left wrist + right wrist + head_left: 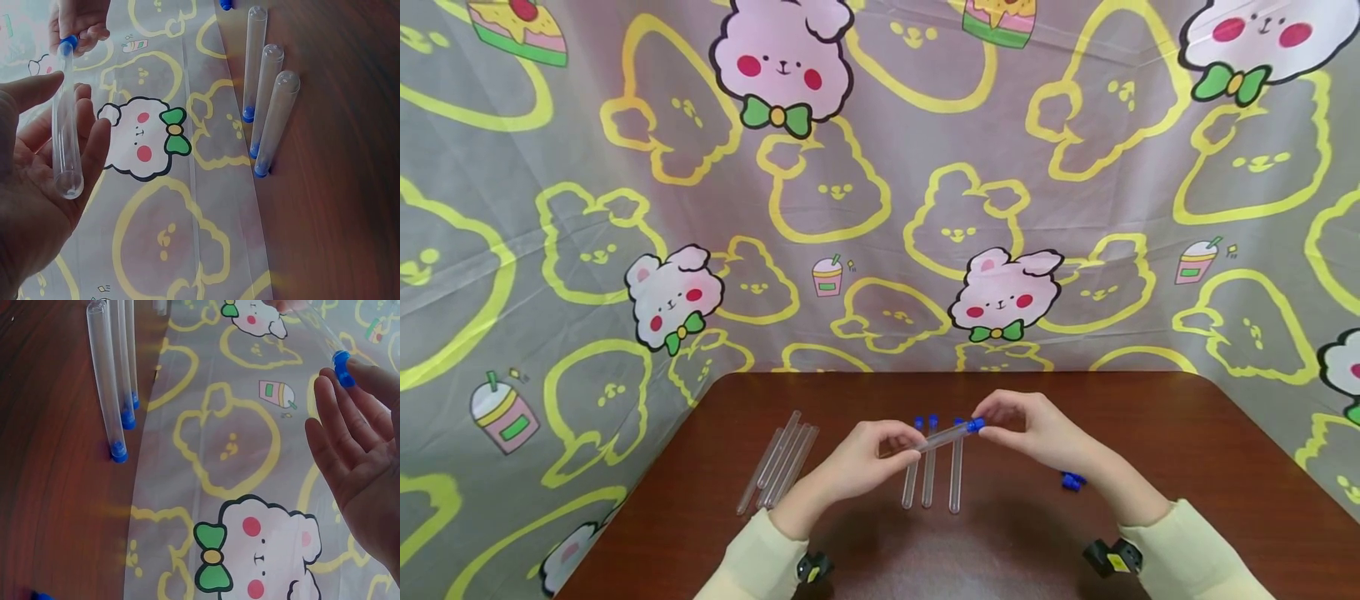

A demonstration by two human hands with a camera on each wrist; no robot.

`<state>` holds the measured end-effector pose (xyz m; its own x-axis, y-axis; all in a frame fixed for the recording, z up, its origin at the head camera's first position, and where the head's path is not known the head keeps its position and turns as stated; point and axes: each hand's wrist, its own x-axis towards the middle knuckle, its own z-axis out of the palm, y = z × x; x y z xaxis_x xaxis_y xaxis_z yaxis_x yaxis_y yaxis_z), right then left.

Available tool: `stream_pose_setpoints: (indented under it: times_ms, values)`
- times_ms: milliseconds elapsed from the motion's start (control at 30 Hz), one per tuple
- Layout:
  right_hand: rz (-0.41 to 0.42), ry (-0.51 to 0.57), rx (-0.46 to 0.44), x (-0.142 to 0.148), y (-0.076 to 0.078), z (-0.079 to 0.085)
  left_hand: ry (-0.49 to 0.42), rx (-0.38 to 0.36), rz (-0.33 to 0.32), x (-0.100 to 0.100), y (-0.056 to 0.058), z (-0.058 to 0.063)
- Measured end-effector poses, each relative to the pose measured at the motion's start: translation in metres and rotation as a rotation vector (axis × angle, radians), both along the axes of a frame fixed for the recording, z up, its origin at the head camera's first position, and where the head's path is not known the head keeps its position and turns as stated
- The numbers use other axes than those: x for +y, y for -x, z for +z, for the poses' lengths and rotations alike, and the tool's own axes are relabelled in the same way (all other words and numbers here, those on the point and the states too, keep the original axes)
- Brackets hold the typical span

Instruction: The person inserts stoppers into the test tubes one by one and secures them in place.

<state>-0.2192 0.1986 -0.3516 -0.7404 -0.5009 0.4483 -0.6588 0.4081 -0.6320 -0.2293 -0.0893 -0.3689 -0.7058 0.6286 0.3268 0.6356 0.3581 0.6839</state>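
Observation:
Above the table, my left hand holds a clear test tube between thumb and fingers, near its rounded end. The tube is tilted, its other end toward the right. A blue cap sits at that end, and my right hand pinches it between thumb and fingertips. How deep the cap is seated, I cannot tell. Beneath the hands, three test tubes with blue caps lie side by side, caps toward the back.
Several test tubes without caps lie in a loose group on the left of the brown table. A few loose blue caps are on the right, near my right forearm. A patterned cloth hangs behind the table.

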Motion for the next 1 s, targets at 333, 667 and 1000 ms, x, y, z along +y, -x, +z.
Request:
stream_pose_setpoints:
  times_ms: [333,667,1000]
  values:
    - [0.123,0.068,-0.049,0.002,-0.001,0.007,-0.078,0.082,-0.044,0.002,-0.002,0.001]
    - [0.146,0.051,-0.051,0.002,0.000,0.015,-0.093,0.205,-0.100,0.004,0.000,0.003]
    - [0.261,0.194,-0.059,-0.003,0.002,0.022,-0.181,0.388,-0.097,0.012,0.000,0.001]
